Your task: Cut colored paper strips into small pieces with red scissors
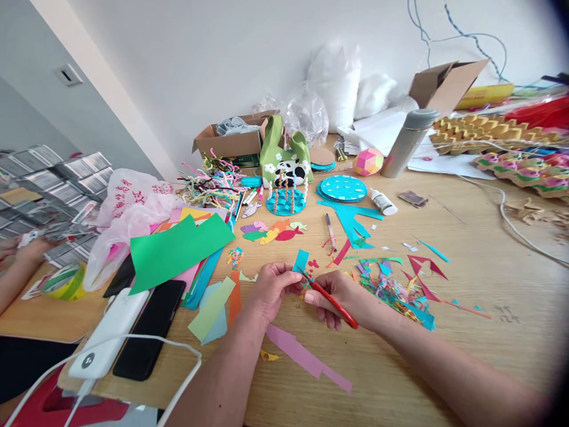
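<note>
A small strip of blue paper (pixel 301 260) is pinched between the thumb and fingers of my left hand (pixel 276 289). In my right hand (pixel 341 295) are red-handled scissors (pixel 331 302), their blades at the lower edge of the strip. Small red paper bits (pixel 313 263) lie just beyond the blades. Farther up the table is a group of colourful paper fish (pixel 269 232), with a grey paper fish (pixel 251 210) above it. A blue disc with upright twisted sticks (pixel 287 201) stands behind them. A heap of paper scraps (pixel 391 284) lies right of my right hand.
Coloured sheets (pixel 182 246), a black phone (pixel 150 330) and a white power bank (pixel 109 335) lie on the left. A glue bottle (pixel 383 201) and a grey flask (pixel 409 143) are at the right back. Another person's hand (pixel 33 252) shows at far left.
</note>
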### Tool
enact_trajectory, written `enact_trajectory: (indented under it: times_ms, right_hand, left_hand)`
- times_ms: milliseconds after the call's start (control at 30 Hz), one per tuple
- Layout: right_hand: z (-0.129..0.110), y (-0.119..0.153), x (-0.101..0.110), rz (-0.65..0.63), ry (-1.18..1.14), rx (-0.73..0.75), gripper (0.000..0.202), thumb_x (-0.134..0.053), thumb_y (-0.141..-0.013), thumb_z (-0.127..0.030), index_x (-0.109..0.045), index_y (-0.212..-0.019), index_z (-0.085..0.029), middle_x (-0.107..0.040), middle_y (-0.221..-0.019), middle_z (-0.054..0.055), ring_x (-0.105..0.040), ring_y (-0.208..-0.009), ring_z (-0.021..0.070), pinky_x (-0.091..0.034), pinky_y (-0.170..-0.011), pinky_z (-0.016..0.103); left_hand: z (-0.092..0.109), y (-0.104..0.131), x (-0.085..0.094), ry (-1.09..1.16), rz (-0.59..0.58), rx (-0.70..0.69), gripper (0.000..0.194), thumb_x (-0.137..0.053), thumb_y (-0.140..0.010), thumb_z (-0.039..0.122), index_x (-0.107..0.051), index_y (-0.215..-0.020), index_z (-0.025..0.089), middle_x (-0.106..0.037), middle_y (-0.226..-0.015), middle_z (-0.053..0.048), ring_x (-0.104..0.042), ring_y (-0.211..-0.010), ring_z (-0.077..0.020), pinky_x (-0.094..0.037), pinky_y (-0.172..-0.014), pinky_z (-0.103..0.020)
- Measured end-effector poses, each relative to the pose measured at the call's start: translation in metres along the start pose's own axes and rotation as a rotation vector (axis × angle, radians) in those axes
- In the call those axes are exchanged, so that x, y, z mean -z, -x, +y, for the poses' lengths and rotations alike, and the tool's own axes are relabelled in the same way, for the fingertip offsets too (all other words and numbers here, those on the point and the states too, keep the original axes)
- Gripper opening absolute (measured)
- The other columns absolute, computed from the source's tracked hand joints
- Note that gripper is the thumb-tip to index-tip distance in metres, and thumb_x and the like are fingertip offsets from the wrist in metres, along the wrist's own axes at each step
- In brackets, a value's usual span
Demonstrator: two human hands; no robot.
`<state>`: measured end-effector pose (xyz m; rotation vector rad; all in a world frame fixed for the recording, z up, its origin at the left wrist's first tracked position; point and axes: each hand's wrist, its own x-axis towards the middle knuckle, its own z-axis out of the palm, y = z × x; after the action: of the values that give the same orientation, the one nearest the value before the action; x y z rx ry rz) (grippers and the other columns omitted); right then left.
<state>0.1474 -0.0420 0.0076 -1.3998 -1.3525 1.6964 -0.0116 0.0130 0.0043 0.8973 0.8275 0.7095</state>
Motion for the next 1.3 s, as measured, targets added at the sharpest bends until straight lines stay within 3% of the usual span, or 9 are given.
enact_trajectory:
  times_ms: [1300]
  right_hand:
    - [-0.0004,0.0001,0.0016,-0.015,-0.001,0.011,0.048,-0.07,-0.066,-0.058,-0.052,-0.064,-0.013,-0.061,-0.054,0.001,-0.058,-0.04,0.0101,-0.044,-0.035,0.016]
  left_hand:
    - [0.0003,-0.0006,0.0016,-0.021,-0.003,0.002,0.011,-0.07,-0.059,0.019,-0.062,-0.06,0.012,-0.06,-0.057,-0.002,-0.054,-0.054,-0.0114,-0.042,-0.057,-0.026]
